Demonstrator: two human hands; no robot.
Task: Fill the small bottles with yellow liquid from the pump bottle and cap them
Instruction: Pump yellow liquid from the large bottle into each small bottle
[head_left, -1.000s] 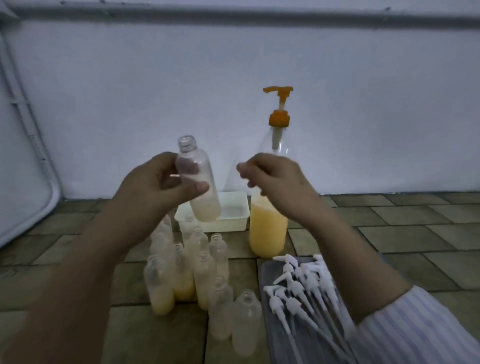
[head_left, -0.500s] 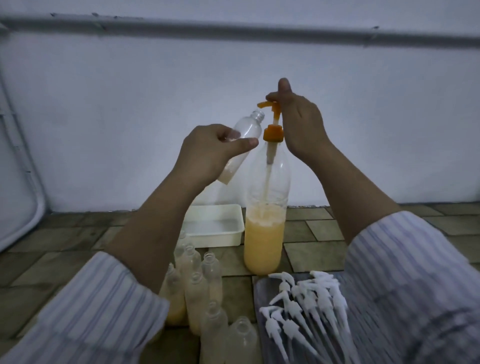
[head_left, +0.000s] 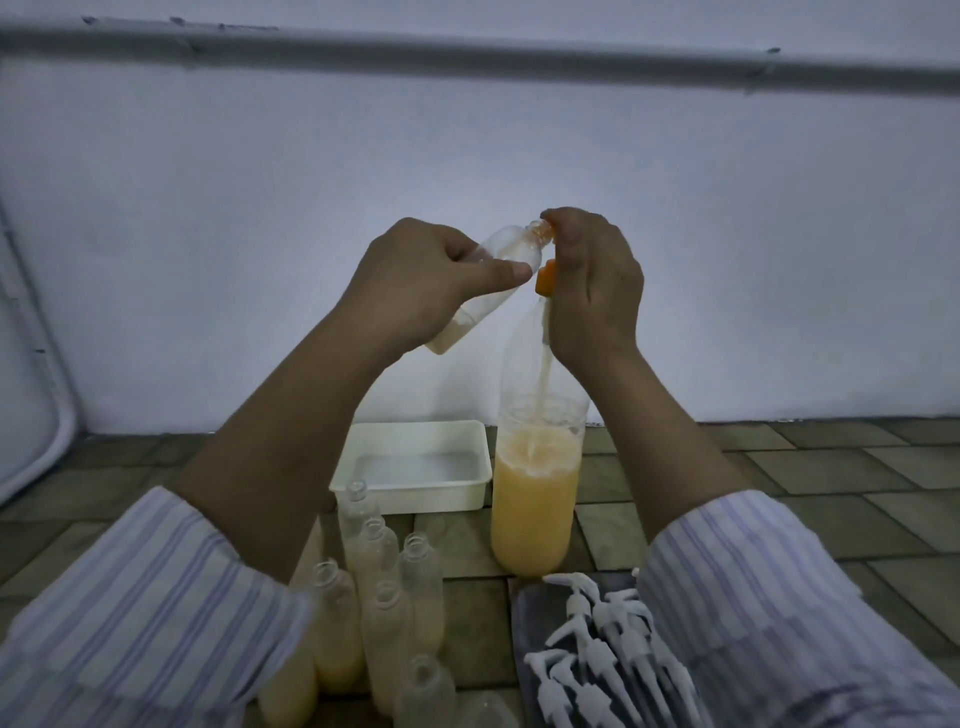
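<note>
The left hand (head_left: 415, 283) clamps fingers and thumb round the small bottle (head_left: 491, 283), tilted with its mouth at the orange spout. The right hand (head_left: 592, 291) curls its fingers over the pump head of the pump bottle (head_left: 535, 499), which stands on the floor beside the white tray (head_left: 415, 467). Risk: if the mouth slips off the spout, liquid spills. Both forearms are raised, wrists converging at the pump.

Orange pump head (head_left: 545, 278) on clear bottle (head_left: 535, 499) of yellow liquid; white tray (head_left: 410, 486); white caps (head_left: 597, 649); sleeves (head_left: 156, 623) white with blue stripes; brown tiles (head_left: 831, 467).
</note>
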